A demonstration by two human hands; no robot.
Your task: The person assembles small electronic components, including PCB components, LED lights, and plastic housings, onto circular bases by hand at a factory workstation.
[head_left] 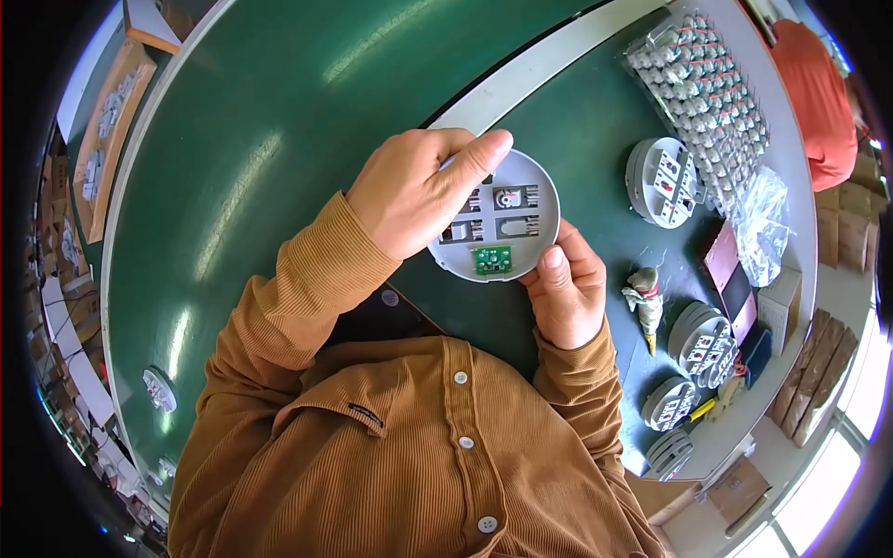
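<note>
Between my two hands is a round grey plastic housing point(533, 253), its open side turned up toward me. Inside it are metal contact strips, a small white part point(508, 198) in one recess, and a green circuit board point(493, 259) near the lower rim. My left hand point(409, 191) reaches over the upper left edge, its thumb lying along the top and its fingers mostly hidden. At the lower right, my right hand point(570, 293) pinches the rim between thumb and fingers. The left hand covers part of the housing's left side.
On the right lie similar round housings in stacks point(662, 181), a cloth-wrapped tool point(646, 302), a clear tray of small white parts with red wires point(699, 93) and a crumpled plastic bag point(765, 223). Leftward runs a shiny green surface point(223, 139). A person in orange point(811, 102) is beyond.
</note>
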